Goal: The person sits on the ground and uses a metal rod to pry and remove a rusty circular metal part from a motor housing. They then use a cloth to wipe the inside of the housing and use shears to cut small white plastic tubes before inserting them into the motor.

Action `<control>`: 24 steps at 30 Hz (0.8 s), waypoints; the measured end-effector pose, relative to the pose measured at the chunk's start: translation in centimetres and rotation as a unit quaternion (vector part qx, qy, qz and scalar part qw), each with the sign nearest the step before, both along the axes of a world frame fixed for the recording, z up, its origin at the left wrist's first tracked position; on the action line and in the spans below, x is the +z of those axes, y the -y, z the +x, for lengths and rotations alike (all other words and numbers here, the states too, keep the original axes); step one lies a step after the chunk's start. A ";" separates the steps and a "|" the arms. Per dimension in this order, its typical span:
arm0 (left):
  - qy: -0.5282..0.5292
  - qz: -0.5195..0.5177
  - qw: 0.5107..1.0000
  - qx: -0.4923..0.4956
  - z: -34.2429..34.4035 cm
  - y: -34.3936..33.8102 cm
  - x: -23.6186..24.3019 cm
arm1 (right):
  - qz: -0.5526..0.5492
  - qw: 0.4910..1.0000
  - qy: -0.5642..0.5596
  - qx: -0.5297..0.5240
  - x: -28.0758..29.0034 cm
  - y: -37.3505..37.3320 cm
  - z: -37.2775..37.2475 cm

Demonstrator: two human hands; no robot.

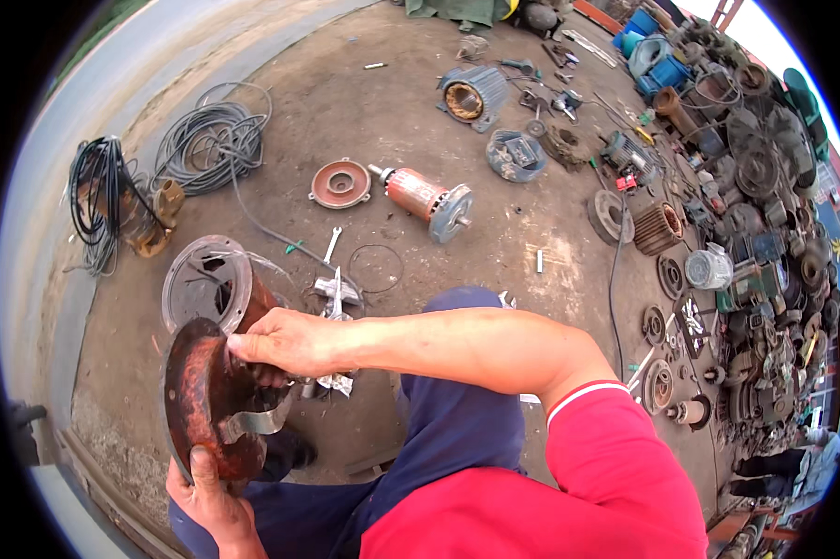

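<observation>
- Two hands share one rust-red flanged casting (217, 387) at the near left, held on edge above the ground, beside the person's legs.
- The left hand (217, 508) is closed on its near edge, thumb on the body, seemingly to bear the weight from below.
- The right hand (294, 341) reaches across to grip its far side, thumb on top, fingers partly hidden; this likely keeps the rim from tipping.
- Just beyond, a cylindrical housing (259, 298) has its ringed end uncovered, apparently leaving its inside reachable.
- A wrench (334, 244) lies to its right, presumably for easy reach.
- Farther off, a rotor (415, 196) lies on its side beside a round cover (323, 184), perhaps for stability.
</observation>
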State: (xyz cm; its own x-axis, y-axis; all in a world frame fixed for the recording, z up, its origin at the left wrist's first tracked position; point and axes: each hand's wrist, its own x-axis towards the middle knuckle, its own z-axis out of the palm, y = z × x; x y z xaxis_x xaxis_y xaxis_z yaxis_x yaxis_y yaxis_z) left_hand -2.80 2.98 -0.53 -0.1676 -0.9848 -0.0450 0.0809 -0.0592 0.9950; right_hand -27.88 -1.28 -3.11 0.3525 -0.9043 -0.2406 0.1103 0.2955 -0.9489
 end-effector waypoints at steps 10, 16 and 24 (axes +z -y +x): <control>0.029 -0.055 0.998 0.005 -1.8 -0.2 0.4 | -0.195 0.941 -0.271 -0.047 0.0 -0.5 0.1; 0.215 -0.266 0.939 -0.035 -2.6 0.6 1.8 | -0.022 0.997 -0.053 -0.044 -0.4 -1.3 -1.7; 0.195 -0.238 0.951 -0.024 -2.0 0.0 0.8 | -0.270 0.919 -0.282 -0.046 1.5 -2.4 -1.1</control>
